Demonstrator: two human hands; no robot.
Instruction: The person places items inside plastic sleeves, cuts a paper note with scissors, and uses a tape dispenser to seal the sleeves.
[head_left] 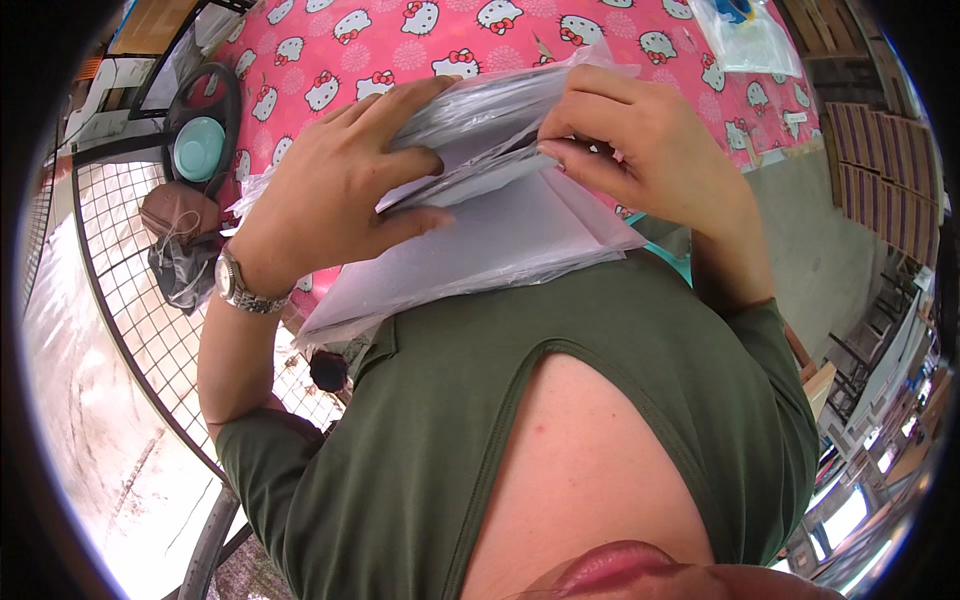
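From the head view, both hands hold a stack of clear plastic bags [480, 220] up close to the chest, above the counter [330, 50]; the left hand [340, 190] lies flat across the stack with fingers spread, clamped on it from the top; the right hand [630, 150] pinches the top bags at their edge, thumb under and fingers over; the two hands sit near each other, with the bags between them; the left wrist wears a silver watch [240, 285].

It looks like the step in hand is peeling or counting off bags from the stack; I think the next move calls for a soft pinch, since thin bags stick together.

The counter wears a pink cloth with white cat faces and red bows; at its far right lies a clear packet [745, 35] with something blue inside; at the left a teal bowl [198, 148] sits in a dark ring; below it a brown pouch [175, 215] hangs by a wire rack [130, 290].
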